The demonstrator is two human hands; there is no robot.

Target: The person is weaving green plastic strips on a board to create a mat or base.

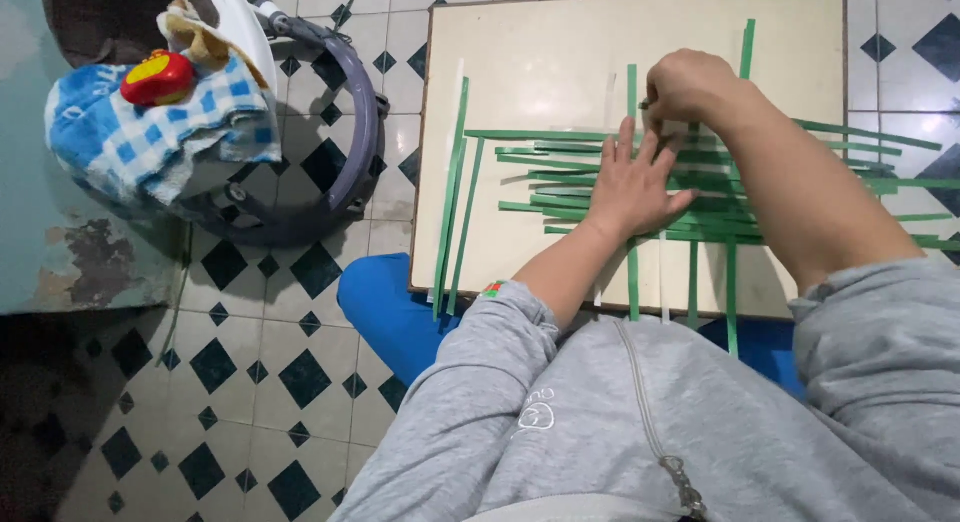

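Note:
A cream board [540, 52] lies across my lap with several green paper strips [580, 172] woven over it, some running sideways and some upright. My left hand [635, 187] lies flat with its fingers spread on the woven strips, pressing them down. My right hand [690, 87] is just beyond it, fingers pinched on a green strip [632, 87] at the top of the weave. Two loose green strips [455, 192] lie upright near the board's left edge.
A blue seat [390, 312] shows under the board. To the left on the black-and-white tiled floor [260, 382] stands a baby walker [350, 152] holding a blue checked cloth [140, 132] and a red toy [157, 78].

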